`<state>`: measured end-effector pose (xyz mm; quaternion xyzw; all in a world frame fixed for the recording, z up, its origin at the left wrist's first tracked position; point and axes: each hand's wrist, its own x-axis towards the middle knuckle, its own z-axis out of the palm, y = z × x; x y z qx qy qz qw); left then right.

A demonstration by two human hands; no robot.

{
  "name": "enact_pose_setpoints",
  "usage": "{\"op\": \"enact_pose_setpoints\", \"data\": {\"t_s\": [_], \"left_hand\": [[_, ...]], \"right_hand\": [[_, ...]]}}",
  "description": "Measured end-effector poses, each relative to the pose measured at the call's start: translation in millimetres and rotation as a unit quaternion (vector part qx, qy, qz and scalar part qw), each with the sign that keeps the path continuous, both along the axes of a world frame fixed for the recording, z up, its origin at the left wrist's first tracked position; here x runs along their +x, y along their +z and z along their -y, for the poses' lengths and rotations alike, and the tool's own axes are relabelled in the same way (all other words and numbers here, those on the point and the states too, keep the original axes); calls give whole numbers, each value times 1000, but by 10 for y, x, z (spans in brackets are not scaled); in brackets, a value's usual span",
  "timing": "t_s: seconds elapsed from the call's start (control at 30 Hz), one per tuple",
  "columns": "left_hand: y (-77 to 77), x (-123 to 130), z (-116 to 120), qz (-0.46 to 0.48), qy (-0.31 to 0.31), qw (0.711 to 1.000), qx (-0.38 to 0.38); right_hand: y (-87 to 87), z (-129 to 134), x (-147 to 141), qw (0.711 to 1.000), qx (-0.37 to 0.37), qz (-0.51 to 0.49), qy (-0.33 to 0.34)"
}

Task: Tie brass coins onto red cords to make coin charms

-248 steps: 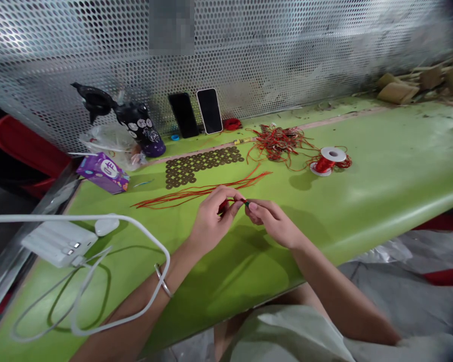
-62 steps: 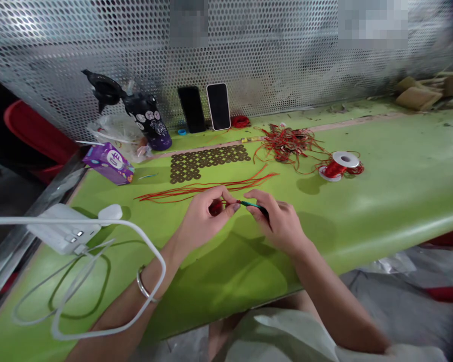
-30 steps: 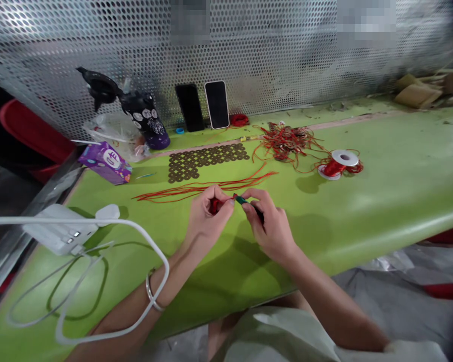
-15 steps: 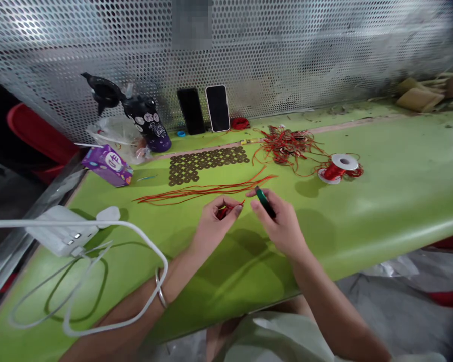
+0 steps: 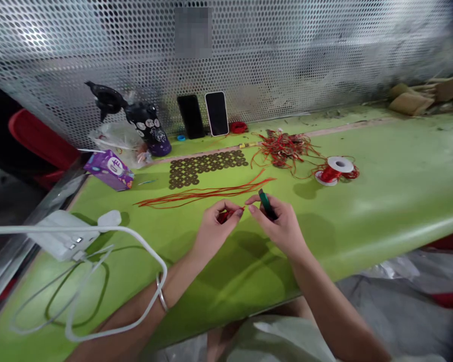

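My left hand pinches a small bundle of red cord, whose tip sticks out between thumb and forefinger. Close by on the right, my right hand keeps a dark green tool in its palm, while its thumb and forefinger reach toward the cord tip. Beyond both hands lie long loose red cords. Behind these, brown coin-like discs are laid out in rows. A tangled pile of red cords and discs sits farther right, near a white spool of red cord.
Two phones lean on the perforated metal wall beside a dark bottle. At the left are a purple box and a white power adapter. Its white cable passes over my left forearm.
My right thumb and forefinger have come closer to the cord tip in my left hand. The view has shifted slightly, and the left hand still grips the bundle.
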<state>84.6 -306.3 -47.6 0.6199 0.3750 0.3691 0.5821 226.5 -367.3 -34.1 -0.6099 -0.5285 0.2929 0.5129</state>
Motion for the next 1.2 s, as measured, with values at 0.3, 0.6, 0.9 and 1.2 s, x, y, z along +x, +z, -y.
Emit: {"op": "enact_pose_setpoints", "data": {"t_s": [0.3,0.6,0.9,1.2], "left_hand": [[18,-21,-11,-25,-1,999,24],[30,-90,-96,-170,-53,979,102],[37,-110,-124,-257,-69,947,181],[-51,-113,-136,-303,-118,916,237]], "right_hand": [[-58,-34,26,999,-11,17,-29],[-34,-71,194,989,-27,140,-47],[-160,-59,738,941,-51,334,-6],[-227,-200,591,875,-150,458,42]]}}
